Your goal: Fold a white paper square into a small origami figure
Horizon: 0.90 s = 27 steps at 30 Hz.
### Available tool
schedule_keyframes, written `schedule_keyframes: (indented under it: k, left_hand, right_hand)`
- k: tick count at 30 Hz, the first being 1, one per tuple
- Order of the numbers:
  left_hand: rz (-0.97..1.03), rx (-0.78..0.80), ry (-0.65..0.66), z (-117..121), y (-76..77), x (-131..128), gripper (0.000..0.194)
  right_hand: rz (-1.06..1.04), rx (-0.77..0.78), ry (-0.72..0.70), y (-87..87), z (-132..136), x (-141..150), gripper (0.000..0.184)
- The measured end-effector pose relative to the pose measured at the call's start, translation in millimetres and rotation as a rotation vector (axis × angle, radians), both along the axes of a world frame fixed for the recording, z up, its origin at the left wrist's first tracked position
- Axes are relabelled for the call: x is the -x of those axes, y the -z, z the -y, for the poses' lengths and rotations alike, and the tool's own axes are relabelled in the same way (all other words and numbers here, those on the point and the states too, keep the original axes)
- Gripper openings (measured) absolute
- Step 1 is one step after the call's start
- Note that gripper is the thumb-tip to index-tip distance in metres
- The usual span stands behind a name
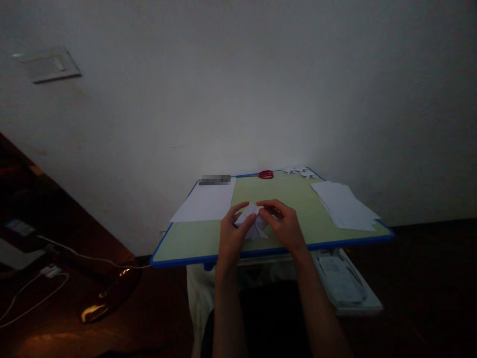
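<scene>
Between my two hands is a folded piece of white paper (pixel 254 229), held just above the near part of the pale green table (pixel 276 191). My left hand (pixel 233 229) grips its left side, thumb on the near face and fingers round the far side. On the right, my right hand (pixel 283 223) pinches the upper right part of the paper between thumb and fingers. Pleats or flaps spread out at the lower edge of the paper. The fingers hide part of the folds.
White sheets (pixel 208 201) lie at the left under a blurred dark object (pixel 214 180). Red-handled scissors (pixel 266 174) and several small folded paper pieces (pixel 300 171) are along the back edge. A paper stack (pixel 345 206) is at the right, above an open drawer (pixel 346 283).
</scene>
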State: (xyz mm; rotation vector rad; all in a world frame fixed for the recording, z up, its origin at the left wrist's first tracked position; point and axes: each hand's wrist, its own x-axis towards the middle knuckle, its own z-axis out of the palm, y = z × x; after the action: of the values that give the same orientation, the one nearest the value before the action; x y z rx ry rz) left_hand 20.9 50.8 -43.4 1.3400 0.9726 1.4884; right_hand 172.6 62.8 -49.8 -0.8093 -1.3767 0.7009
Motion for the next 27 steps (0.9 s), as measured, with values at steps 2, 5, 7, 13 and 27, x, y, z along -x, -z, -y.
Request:
schedule_keyframes:
  k: [2, 5, 7, 13, 27]
  left_hand:
    - [0.024, 0.004, 0.023, 0.3, 0.0, -0.4, 0.054]
    - [0.039, 0.015, 0.048, 1.0, -0.1, -0.8, 0.057]
    - [0.034, 0.016, 0.051, 1.0, 0.1, -0.5, 0.057]
    - [-0.008, -0.017, 0.003, -0.7, 1.7, 1.4, 0.046]
    - [-0.022, -0.037, 0.009, -2.8, 4.1, 1.1, 0.051]
  right_hand:
    - [0.003, -0.018, 0.003, -0.7, 0.1, 0.1, 0.014]
    - [0.019, -0.034, 0.009, -1.9, 0.4, 0.0, 0.014]
    - [0.022, -0.026, 0.007, -2.0, 0.3, -0.1, 0.014]
    - [0.016, 0.006, -0.013, -0.6, -0.6, -0.5, 0.014]
    - [0.038, -0.003, -0.024, -0.5, -1.0, -0.2, 0.013]
